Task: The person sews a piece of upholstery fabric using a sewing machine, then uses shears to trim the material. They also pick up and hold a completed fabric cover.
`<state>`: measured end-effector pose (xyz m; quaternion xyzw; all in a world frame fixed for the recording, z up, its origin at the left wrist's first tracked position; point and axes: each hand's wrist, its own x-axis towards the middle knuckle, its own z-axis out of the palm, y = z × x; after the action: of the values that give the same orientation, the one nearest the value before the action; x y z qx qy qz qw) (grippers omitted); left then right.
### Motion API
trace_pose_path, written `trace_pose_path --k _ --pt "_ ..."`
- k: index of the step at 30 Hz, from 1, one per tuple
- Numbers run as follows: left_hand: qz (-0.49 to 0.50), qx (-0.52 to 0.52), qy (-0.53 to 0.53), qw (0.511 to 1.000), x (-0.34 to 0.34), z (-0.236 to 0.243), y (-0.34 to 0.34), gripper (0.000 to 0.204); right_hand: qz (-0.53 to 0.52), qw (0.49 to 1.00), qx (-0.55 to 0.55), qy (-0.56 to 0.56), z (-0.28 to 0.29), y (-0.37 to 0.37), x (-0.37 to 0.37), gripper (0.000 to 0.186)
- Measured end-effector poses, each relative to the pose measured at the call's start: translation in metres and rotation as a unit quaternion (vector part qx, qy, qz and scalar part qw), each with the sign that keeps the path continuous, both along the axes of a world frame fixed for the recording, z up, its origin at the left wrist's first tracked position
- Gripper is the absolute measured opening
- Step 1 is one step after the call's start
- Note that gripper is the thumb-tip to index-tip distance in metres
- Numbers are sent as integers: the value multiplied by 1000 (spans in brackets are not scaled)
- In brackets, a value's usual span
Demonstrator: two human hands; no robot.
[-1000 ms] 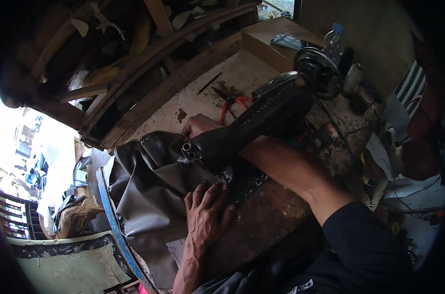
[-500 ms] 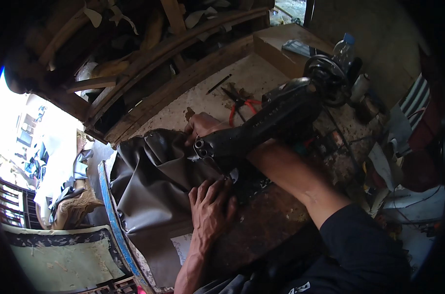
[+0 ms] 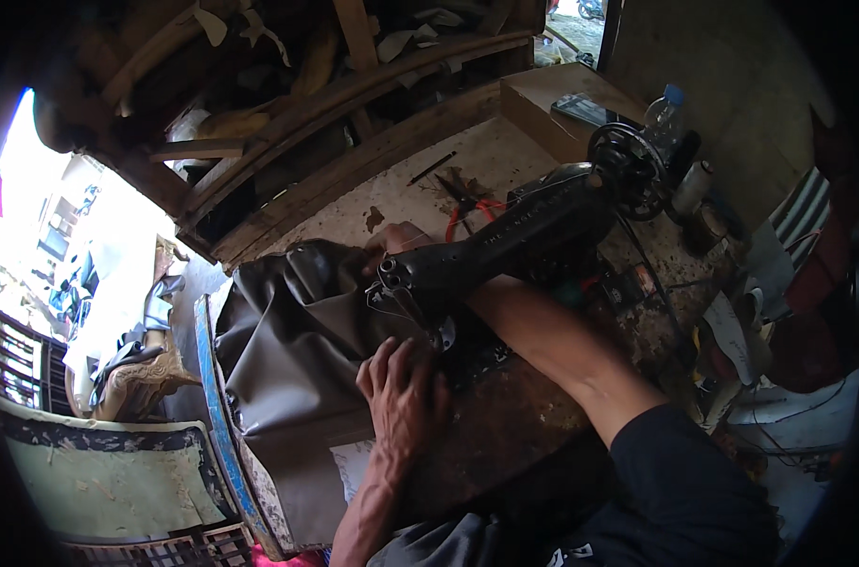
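A worn, stained counter [image 3: 533, 425] fills the middle of the view, with a rough wooden ledge and shelves of scraps along its far side and bright daylight off to the left. Across it lies a black sewing machine [image 3: 505, 248], its long arm running from the handwheel at the upper right down to the needle head at the centre. A large sheet of dark grey vinyl [image 3: 292, 345] is bunched up to the left of the needle head and hangs over the counter's near-left edge; its long fold runs roughly from the machine toward the lower left.

The right hand [image 3: 396, 241] reaches under the machine's arm, and only its knuckles show on the far side, touching the vinyl behind the needle; whether its grip is closed on the sheet I cannot tell. The left hand [image 3: 403, 392] lies flat on the near side, fingers spread and slightly curled, its grip open and pressing the vinyl down just in front of the needle head, holding nothing between the fingers. The left hand is the nearer to the needle, with the vinyl lying between the two hands.

Farther back sit red-handled pliers [image 3: 467, 203], a plastic bottle [image 3: 664, 113] and a white thread spool [image 3: 691, 187].
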<state>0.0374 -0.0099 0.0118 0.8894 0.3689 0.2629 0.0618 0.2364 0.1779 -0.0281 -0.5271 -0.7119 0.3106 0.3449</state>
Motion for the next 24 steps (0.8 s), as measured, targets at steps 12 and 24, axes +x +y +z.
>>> trace_pose_path --k 12,24 --pt "224 -171 -23 959 -27 1 -62 21 -160 972 138 102 25 -219 -23 25" --pt "251 -201 -143 936 -21 -18 -17 58 -156 981 10 116 7 -193 -41 24"
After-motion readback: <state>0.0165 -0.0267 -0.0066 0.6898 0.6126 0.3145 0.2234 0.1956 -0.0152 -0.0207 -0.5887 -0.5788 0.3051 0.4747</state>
